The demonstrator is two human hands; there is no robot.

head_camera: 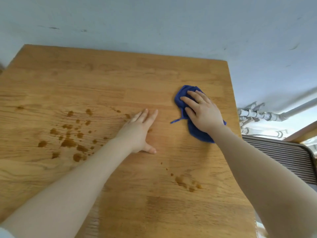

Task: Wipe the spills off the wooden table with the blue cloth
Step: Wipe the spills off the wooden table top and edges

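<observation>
**Two hands on a spill-marked wooden table, blue cloth under the right**

Seen from above, head-height, looking down along both bare forearms.

Far left and centre-left: a wide scatter of brown spills [68, 141], drops and small puddles, spread over the wooden table [103, 74]. Largest blotches toward the near-left part of the scatter, smaller flecks trailing right toward the middle of the tabletop.

Centre: left hand [139, 131], palm down, flat on the bare wood at the right fringe of that scatter. Fingers straight and lying close together, pointing away toward the wall; thumb stuck out to the near side. Nothing gripped.

Right of centre, nearer the viewer: a second, smaller patch of brown drops [187, 182], thinning into a line of tiny dots toward the left hand.

Right: right hand [204, 112], palm down, pressing on the blue cloth [197, 133]. Fingers slightly spread over the crumpled fabric, a thin ring on one of them. Cloth bunched beneath the palm, showing past the fingertips and past the wrist, a small loop or tag sticking out to its left. Cloth lying on dry-looking wood near the table's right edge, well apart from both spill patches.

Beyond the right edge: white pipes [264, 115] against a pale wall [154, 23], and a ribbed metal rack [281, 155] below them.
</observation>
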